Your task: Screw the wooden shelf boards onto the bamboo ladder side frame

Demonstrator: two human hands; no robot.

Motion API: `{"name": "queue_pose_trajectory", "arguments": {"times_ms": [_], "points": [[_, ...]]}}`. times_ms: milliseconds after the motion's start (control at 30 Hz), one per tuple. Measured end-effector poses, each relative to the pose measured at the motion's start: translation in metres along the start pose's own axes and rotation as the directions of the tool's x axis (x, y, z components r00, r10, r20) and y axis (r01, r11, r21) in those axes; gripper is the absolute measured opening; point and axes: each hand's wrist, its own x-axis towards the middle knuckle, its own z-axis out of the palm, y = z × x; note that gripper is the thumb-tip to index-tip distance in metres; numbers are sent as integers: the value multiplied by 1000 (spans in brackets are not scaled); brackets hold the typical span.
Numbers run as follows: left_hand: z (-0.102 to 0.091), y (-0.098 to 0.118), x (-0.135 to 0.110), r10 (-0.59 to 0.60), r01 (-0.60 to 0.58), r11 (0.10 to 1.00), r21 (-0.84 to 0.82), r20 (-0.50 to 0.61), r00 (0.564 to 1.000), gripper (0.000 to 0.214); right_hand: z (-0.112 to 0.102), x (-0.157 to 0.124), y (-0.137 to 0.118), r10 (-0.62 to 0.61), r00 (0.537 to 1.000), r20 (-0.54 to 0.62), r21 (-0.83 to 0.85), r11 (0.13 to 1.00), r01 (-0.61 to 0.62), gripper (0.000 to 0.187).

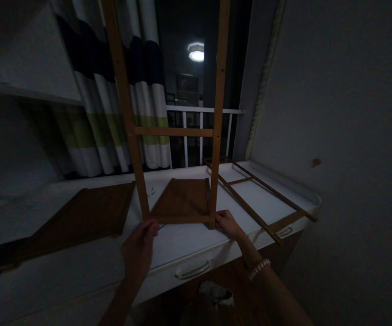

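Note:
A wooden ladder-like frame (172,131) stands upright on the white desktop, its top cut off by the picture edge. Behind its lower rail lies a flat brown wooden panel (185,197); whether the two are joined I cannot tell. My left hand (137,253) is closed at the frame's lower left corner, with a thin dark line by its fingertips; what it pinches is unclear. At the lower right corner, my right hand (228,224) grips the foot of the frame, fingers partly hidden behind the post.
A second wooden frame (246,199) lies flat on the right of the white desk (178,246). Another brown panel (83,217) lies at left. Small bits (151,192) are scattered behind the frame. A drawer handle (194,270), curtain (151,99) and wall (345,113) surround this.

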Motion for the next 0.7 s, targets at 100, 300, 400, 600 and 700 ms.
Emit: {"name": "queue_pose_trajectory", "arguments": {"times_ms": [100, 300, 400, 600, 700], "points": [[39, 22, -34, 99, -41, 986, -164, 363, 927, 16, -1, 3, 3, -23, 1000, 10, 15, 1000, 23, 33], [91, 48, -45, 174, 26, 953, -300, 618, 767, 18, 0, 4, 1, -22, 1000, 22, 65, 998, 20, 34], [100, 48, -41, 201, -12, 956, -293, 625, 755, 17, 0, 3, 0, -49, 999, 18, 60, 997, 48, 34], [108, 38, -41, 125, 33, 970, -242, 607, 785, 10, 1, 5, 1, -24, 999, 42, 74, 997, 20, 34], [110, 36, -42, 119, 36, 971, -237, 610, 784, 9, 1, 4, -1, -29, 999, 30, 84, 996, 26, 33]]}}
